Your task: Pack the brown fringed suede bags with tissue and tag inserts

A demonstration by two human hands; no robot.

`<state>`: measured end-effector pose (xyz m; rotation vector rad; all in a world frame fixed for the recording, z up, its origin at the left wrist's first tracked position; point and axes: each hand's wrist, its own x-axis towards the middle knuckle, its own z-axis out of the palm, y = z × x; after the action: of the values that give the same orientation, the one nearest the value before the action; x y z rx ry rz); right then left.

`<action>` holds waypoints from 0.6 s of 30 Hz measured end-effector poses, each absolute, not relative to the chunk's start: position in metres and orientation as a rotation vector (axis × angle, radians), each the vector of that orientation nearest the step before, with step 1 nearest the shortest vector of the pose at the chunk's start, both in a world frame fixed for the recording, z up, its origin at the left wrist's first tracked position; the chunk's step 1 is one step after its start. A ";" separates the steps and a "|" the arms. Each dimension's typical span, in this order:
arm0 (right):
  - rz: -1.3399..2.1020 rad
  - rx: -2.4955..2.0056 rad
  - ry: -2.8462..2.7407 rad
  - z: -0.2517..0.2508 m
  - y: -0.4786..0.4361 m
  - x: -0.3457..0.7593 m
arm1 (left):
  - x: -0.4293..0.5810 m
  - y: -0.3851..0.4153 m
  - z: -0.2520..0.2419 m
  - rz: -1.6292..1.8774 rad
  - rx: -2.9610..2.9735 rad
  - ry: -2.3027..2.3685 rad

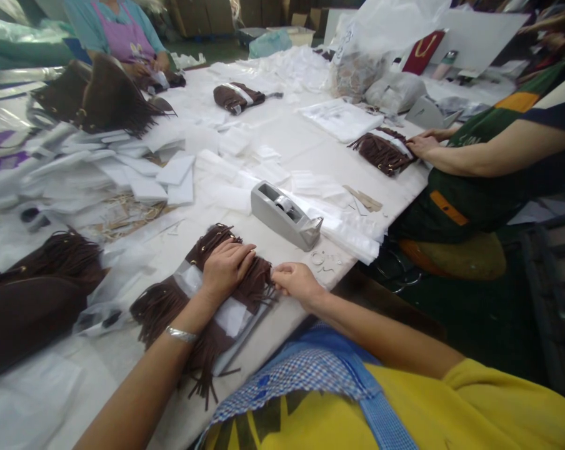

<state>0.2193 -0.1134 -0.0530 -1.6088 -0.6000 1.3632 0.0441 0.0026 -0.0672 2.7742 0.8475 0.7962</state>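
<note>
A dark brown fringed bag (170, 303) with gold-coloured eyelets lies on the table in front of me, a pale band and white paper across it. My left hand (226, 265) rests on top of it with the fingers laid over the fringe, fairly straight. At the bag's right end, my right hand (295, 281) is closed, thumb and forefinger pinching the tips of the fringe. A grey tape dispenser (285, 215) stands just beyond both hands. Small rings and hooks (324, 258) lie to its right, near the table edge.
More brown bags (43, 294) lie at the left. White pads (174, 172) and plastic sleeves (348, 231) cover much of the table (287, 131). Across it, a person in a purple apron (125, 31) handles a bag; at right, another person's hands (425, 142) touch a fringed bag (385, 153).
</note>
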 end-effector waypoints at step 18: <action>1.153 -1.465 -1.440 -0.057 -0.096 0.236 | 0.031 -0.075 -0.029 0.550 2.738 1.124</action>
<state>0.2360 -0.0964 -0.0574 -1.4645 -1.4398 1.1533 0.0307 -0.0754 -0.0294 2.7378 1.1240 0.5495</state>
